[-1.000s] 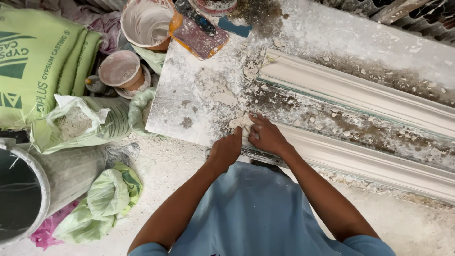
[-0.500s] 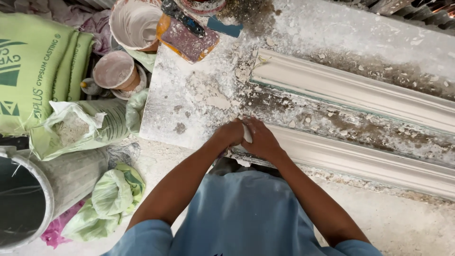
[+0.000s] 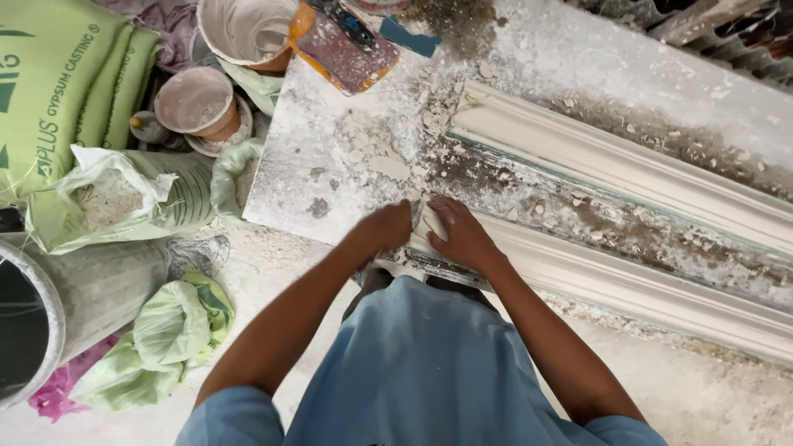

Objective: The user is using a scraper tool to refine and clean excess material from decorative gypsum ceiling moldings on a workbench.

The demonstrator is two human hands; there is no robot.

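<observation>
Two hands (image 3: pixel 429 235), two plaster mouldings (image 3: pixel 628 281)

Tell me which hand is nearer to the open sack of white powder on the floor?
Left. The left hand rests at the near end of the white moulding, on the side toward the open sack. The right hand lies beside it, farther from the sack.

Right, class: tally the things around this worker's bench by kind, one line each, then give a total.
White plaster mouldings: 2
Plaster-caked tubs: 2
Green sacks, counted as: 3
Sanding block: 1
Hands, left, right: 2
Total: 10
</observation>
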